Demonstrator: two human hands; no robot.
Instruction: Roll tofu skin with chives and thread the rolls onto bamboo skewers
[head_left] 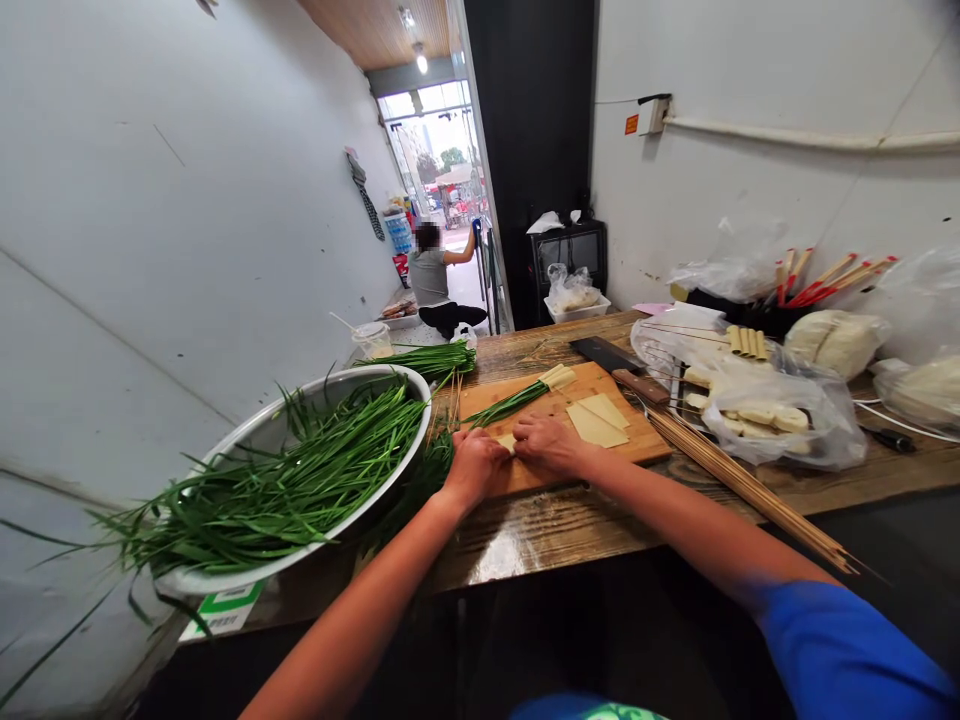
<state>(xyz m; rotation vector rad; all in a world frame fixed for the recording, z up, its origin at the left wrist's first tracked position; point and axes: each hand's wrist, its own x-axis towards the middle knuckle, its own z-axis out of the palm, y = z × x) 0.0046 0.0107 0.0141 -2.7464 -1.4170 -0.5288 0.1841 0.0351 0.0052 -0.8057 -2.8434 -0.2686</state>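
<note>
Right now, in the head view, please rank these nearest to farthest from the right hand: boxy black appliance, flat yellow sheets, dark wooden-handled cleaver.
From the right hand:
1. Flat yellow sheets, just to its right.
2. Dark wooden-handled cleaver, beyond the sheets.
3. Boxy black appliance, farthest back.

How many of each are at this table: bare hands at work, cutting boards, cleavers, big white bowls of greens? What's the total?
Bare hands: 2, left hand and right hand
Cutting board: 1
Cleaver: 1
Big white bowl of greens: 1
Total: 5
</note>
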